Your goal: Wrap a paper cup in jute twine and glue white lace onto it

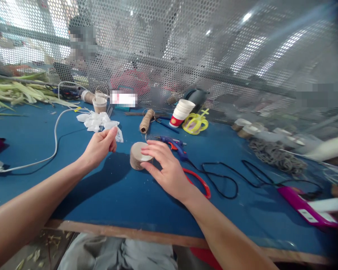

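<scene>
– Grip of the right hand: condition?

– Laid over the right side of the brown-sided cup, thumb and fingers apart. Whether they clamp it or merely rest on it, I cannot tell.

– And the left hand?

– Raised to the left of the cup, clear of it. Thumb and curled fingers are together; whether anything thin is pinched between them cannot be made out.

– Position of the cup itself?

– On the blue tabletop, pale face up. A strand of twine leads towards it from the twine roll lying beyond the cup. The strand's meeting point with the cup is unclear.

– Assessed step, and good practice?

– Judged to be steadying the cup for handwork with the twine. I advise a light, even hold low on the side, so the wall does not buckle, and the strand drawn snug without slack.

– Hazards further out?

– Glue gun, just beyond and right of the cup. Its nozzle may be hot; fingers should stay clear. Its black cable loops well to the right of the cup and could snag a sleeve or strand.
</scene>
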The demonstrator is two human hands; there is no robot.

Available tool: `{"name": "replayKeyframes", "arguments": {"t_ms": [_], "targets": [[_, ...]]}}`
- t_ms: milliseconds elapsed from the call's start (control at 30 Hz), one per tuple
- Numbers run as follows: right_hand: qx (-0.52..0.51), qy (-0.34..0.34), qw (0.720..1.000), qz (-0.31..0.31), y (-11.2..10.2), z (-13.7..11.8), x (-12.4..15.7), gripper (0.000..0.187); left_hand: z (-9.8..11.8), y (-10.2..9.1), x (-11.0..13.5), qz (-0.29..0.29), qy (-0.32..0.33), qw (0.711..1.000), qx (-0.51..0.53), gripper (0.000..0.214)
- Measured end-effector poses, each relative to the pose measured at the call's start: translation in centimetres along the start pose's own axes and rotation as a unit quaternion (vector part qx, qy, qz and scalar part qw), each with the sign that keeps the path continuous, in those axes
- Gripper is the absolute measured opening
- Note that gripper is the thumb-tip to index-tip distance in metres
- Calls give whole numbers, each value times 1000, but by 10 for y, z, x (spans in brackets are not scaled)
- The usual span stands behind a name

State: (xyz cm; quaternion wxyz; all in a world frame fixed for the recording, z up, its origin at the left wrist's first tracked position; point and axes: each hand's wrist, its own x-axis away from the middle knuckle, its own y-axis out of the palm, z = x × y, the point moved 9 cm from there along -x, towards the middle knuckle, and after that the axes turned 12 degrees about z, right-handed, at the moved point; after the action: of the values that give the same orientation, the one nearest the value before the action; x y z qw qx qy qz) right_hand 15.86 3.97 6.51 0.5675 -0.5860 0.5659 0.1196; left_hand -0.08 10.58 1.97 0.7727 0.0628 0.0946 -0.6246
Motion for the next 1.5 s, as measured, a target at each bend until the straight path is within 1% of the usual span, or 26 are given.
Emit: {"name": "replayKeyframes", "arguments": {"t_ms": [33, 100, 167, 200, 267, 333, 367, 433, 500, 533, 567, 600, 633, 700, 767, 800, 867, 933, 1000, 1100, 1167, 1233, 1300, 1367, 1433, 1500], "targets": [[-8, 18, 1000, 21, -6, 1, 0, 6, 2, -3, -1, 11, 10, 1000, -25, 46], [-19, 65, 996, 53, -15, 6, -1, 8, 7, -5, -1, 20, 32, 997, -74, 33], [-31, 116, 991, 55, -20, 11, 0, 11, 10, -3, -1, -1, 46, 993, -111, 20], [-42, 137, 989, 47, -20, 12, 1, 13, 10, 0, 0, -20, 47, 990, -130, 18], [-73, 159, 984, 16, -16, 7, 3, 19, 4, 5, 2, -56, 34, 982, -178, 27], [-114, 166, 979, -40, -6, -2, 6, 28, -5, 6, 2, -77, 16, 968, -236, 43], [-133, 167, 974, -75, 2, -7, 9, 34, -6, 6, 2, -78, 21, 963, -258, 46], [-156, 165, 964, -141, 17, -17, 17, 37, 1, 6, 2, -65, 79, 957, -271, 37], [-161, 155, 956, -193, 31, -25, 26, 23, 17, 10, 7, -61, 177, 950, -248, 18], [-158, 148, 954, -210, 36, -28, 29, 11, 25, 14, 12, -71, 226, 942, -236, 20], [-154, 144, 953, -219, 39, -29, 30, 8, 30, 19, 18, -88, 269, 931, -230, 27], [-150, 144, 954, -218, 40, -29, 30, 14, 33, 25, 25, -112, 303, 918, -231, 31], [-142, 148, 958, -201, 37, -26, 28, 13, 34, 31, 31, -135, 330, 903, -240, 33], [-111, 154, 974, -125, 23, -16, 18, 11, 33, 41, 41, -160, 364, 880, -262, 35], [-74, 155, 985, -35, 3, -4, 8, 20, 31, 49, 47, -167, 377, 870, -270, 34], [-58, 157, 986, 0, -6, 1, 5, 23, 30, 52, 48, -168, 378, 870, -269, 30], [-54, 182, 981, 42, -15, 12, 3, 21, 29, 57, 50, -172, 374, 873, -262, 15], [-90, 238, 965, 57, -17, 25, 6, 18, 31, 59, 50, -173, 361, 883, -247, 6], [-142, 305, 940, 55, -13, 36, 11, 20, 34, 56, 50, -180, 335, 899, -216, 9], [-223, 386, 893, 59, -7, 46, 19, 24, 34, 50, 50, -213, 259, 931, -144, 12], [-268, 420, 865, 65, -5, 50, 22, 25, 30, 49, 50, -246, 199, 944, -95, 14], [-285, 432, 854, 60, -3, 51, 23, 24, 26, 51, 50, -274, 150, 948, -61, 14], [-267, 417, 868, 46, -4, 49, 21, 21, 22, 52, 50, -289, 115, 949, -45, 14], [-227, 381, 895, 39, -7, 44, 18, 13, 17, 53, 49, -291, 90, 951, -47, 14], [-183, 343, 921, 27, -9, 39, 16, 11, 14, 53, 48, -288, 78, 953, -55, 14], [-153, 318, 935, 21, -10, 35, 15, 9, 13, 54, 49, -286, 80, 953, -62, 15]]}}
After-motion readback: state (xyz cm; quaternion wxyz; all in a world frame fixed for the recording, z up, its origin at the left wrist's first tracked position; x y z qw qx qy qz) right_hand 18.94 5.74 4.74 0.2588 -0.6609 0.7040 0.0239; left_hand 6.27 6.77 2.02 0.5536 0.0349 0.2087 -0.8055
